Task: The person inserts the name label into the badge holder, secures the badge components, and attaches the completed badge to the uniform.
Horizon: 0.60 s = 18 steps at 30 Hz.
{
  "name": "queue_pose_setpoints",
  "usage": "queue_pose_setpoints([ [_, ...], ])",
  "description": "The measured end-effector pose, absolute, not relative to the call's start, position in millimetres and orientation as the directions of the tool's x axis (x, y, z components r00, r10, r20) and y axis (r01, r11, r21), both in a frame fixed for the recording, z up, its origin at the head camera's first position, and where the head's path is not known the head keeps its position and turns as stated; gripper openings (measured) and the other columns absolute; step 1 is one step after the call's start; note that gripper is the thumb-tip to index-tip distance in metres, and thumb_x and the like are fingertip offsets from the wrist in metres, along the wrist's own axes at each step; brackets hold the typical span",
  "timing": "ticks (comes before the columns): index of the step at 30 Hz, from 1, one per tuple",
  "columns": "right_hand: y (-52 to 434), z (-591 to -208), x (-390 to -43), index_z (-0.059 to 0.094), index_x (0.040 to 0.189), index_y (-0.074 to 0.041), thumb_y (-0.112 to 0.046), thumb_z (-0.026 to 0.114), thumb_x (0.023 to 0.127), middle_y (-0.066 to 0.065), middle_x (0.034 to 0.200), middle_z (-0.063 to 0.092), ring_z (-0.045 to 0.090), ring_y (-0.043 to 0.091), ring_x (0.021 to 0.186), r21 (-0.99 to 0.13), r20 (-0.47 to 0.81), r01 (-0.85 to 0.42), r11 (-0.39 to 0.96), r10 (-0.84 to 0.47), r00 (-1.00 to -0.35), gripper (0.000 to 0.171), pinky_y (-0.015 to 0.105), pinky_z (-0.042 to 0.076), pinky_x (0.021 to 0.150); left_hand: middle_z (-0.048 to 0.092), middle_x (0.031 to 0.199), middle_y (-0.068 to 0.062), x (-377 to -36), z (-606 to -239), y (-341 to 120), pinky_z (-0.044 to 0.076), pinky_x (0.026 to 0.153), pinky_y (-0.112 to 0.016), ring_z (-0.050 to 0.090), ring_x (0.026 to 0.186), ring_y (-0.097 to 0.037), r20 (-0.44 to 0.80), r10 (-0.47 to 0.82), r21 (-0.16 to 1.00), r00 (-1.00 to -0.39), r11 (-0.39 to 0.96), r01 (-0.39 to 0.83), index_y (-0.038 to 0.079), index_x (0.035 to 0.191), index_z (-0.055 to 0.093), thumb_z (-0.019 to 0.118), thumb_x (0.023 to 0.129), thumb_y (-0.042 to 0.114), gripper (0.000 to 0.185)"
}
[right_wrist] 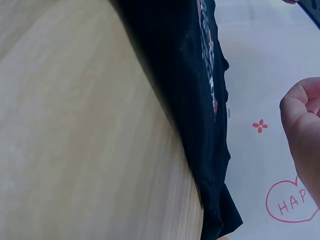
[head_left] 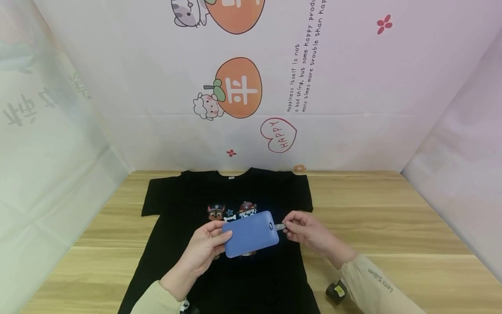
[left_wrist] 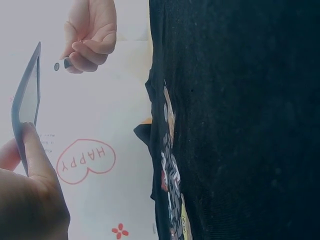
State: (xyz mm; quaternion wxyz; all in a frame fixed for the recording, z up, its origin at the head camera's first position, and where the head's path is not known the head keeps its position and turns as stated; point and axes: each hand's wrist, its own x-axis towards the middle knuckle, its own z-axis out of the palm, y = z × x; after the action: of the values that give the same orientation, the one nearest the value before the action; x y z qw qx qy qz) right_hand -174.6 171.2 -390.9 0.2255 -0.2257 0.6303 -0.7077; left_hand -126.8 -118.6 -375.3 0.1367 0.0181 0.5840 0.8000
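Above the shirt, my left hand [head_left: 204,244] grips one end of a blue badge holder [head_left: 251,235], thumb on its upper face. A slot shows near the holder's other end. There my right hand [head_left: 307,231] pinches a small translucent strap [head_left: 280,226] between thumb and fingertips. In the left wrist view the holder [left_wrist: 27,95] appears nearly edge-on, and a round snap [left_wrist: 57,66] shows by the right fingertips. The right wrist view catches the curled right hand [right_wrist: 305,120] and only a corner of the holder [right_wrist: 312,9].
A black T-shirt [head_left: 172,244] with cartoon prints lies spread on the wooden table [head_left: 372,209], under both hands. A printed white backdrop [head_left: 345,109] stands behind the table's far edge, with white sheets at both sides. Dark wrist cameras sit on both wrists.
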Motion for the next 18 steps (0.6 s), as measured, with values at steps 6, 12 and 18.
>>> queue_pose_setpoints([
  [6, 170.9, -390.8, -173.6, 0.059, 0.095, -0.018, -0.016, 0.05, 0.099, -0.007, 0.088, 0.058, 0.056, 0.003, 0.079, -0.988, 0.058, 0.046, -0.15, -0.62, -0.783, 0.01, 0.015, 0.051, 0.075, 0.071, 0.088, 0.002, -127.2, -376.5, -118.0, 0.057, 0.074, -0.026, 0.068, 0.079, -0.009, -0.131, 0.242, 0.944, -0.961, -0.267, -0.195, 0.0, 0.108, 0.053, 0.058, 0.091, 0.0, 0.018],
  [12, 169.2, -391.1, -173.4, 0.059, 0.095, -0.019, -0.015, 0.048, 0.1, -0.007, 0.088, 0.059, 0.055, 0.003, 0.077, -0.981, 0.087, 0.043, -0.19, -0.625, -0.775, 0.013, 0.016, 0.05, 0.073, 0.071, 0.088, 0.001, -130.4, -379.1, -115.5, 0.057, 0.073, -0.026, 0.069, 0.079, -0.01, -0.146, 0.232, 0.945, -0.962, -0.255, -0.205, -0.001, 0.109, 0.054, 0.059, 0.09, -0.001, 0.02],
  [18, 166.1, -388.9, -173.4, 0.061, 0.096, -0.018, -0.013, 0.046, 0.1, -0.008, 0.088, 0.06, 0.054, 0.002, 0.076, -0.972, 0.129, 0.03, -0.233, -0.635, -0.762, 0.016, 0.017, 0.049, 0.072, 0.071, 0.089, 0.002, -131.4, -380.5, -115.0, 0.056, 0.076, -0.027, 0.068, 0.083, -0.01, -0.154, 0.23, 0.95, -0.961, -0.234, -0.209, 0.0, 0.11, 0.054, 0.059, 0.09, 0.001, 0.02],
])
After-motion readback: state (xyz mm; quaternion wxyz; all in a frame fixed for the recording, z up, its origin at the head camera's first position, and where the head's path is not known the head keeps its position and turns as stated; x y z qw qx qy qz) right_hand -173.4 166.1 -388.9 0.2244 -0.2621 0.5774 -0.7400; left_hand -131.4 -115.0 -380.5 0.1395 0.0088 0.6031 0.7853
